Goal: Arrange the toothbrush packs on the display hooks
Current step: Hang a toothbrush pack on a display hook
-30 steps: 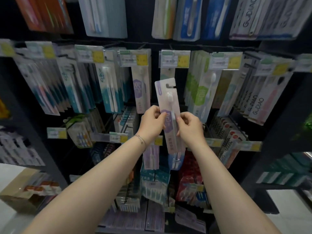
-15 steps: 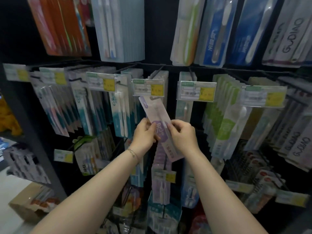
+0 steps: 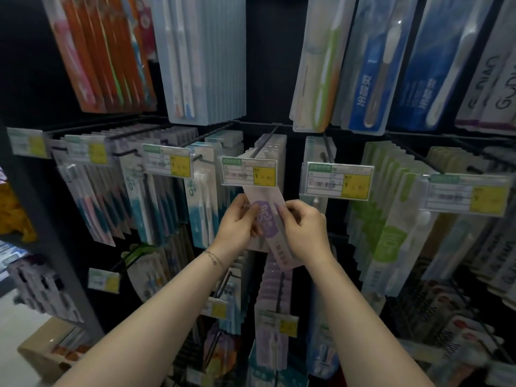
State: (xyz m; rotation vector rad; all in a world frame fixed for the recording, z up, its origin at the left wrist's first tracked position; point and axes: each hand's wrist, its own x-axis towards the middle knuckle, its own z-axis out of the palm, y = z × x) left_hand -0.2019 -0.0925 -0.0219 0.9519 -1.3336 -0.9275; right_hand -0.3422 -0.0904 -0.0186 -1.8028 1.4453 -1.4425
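Your left hand (image 3: 237,223) is up at mid-frame with its back toward you. Its fingers are curled and pinch the left edge of the toothbrush pack (image 3: 266,222). Your right hand (image 3: 305,233) is just beside it at about the same height, knuckles bent, fingertips pinching the pack's right edge. Your left forearm (image 3: 156,311) rises from lower left and your right forearm (image 3: 360,317) from lower right, converging toward the hands. Both forearms are bare. A thin bracelet (image 3: 213,256) circles your left wrist.
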